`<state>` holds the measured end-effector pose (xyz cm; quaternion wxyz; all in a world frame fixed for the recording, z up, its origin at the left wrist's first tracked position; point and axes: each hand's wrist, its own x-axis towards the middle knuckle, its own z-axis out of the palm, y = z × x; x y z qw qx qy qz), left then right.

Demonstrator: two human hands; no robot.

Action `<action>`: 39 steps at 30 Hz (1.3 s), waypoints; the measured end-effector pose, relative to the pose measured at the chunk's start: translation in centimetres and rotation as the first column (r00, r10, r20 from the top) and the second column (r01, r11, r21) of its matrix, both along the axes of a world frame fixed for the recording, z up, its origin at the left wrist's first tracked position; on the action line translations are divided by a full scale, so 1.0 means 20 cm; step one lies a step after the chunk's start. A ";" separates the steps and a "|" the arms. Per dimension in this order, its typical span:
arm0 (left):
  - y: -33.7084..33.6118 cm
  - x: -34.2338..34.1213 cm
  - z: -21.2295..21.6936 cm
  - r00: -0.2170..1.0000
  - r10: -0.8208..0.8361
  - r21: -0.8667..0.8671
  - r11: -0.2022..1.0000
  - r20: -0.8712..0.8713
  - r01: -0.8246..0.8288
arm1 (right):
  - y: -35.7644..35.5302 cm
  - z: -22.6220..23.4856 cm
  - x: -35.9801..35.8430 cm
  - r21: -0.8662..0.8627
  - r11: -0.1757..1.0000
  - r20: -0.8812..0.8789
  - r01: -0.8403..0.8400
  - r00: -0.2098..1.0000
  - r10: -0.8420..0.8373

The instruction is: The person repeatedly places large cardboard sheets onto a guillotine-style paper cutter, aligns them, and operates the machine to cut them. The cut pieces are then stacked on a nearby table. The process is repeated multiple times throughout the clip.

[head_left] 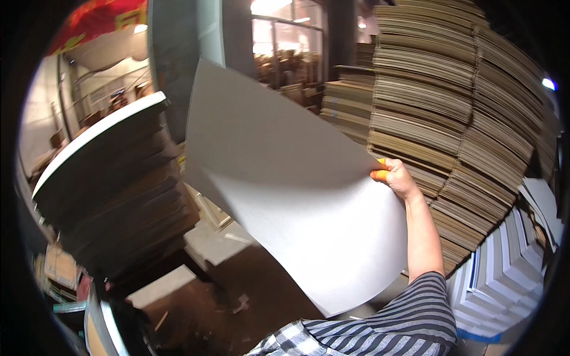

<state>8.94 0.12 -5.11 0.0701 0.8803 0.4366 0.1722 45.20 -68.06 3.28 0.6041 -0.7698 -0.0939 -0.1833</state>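
Observation:
My right hand (399, 177) is closed on the right edge of a large sheet of cardboard (285, 148), with orange covers on the fingertips. Grey-white and bowed, the sheet hangs tilted in front of me, its upper part shaded and its lower part bright. The far left corner of it reaches up toward a grey pillar. My right arm stretches out from a striped sleeve (409, 302). My left hand does not show anywhere; whether the sheet hides it I cannot tell.
A tall stack of brown-grey boards (421, 89) rises on the right. Below it lie folded white sheets (499, 267). At left stands a dark stack with a white top (101, 130). Beyond are a grey pillar (175, 53) and a window (291, 44). Scraps lie on the brown floor (261, 296).

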 end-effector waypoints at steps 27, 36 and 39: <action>-4.22 1.92 0.14 -0.209 -0.318 -0.272 -0.936 0.925 0.222 | -1.24 -0.45 -2.28 0.759 0.121 -0.171 0.640 0.375 -0.911; -4.65 1.39 0.71 -0.514 -0.303 -0.272 -0.953 0.803 0.136 | -1.04 -0.19 -2.71 0.673 -0.125 -0.226 0.729 0.042 -0.973; -4.92 1.27 0.75 -0.564 -0.252 -0.222 -0.967 0.786 0.123 | -1.11 -0.18 -2.87 0.689 -0.169 -0.217 0.705 -0.021 -0.976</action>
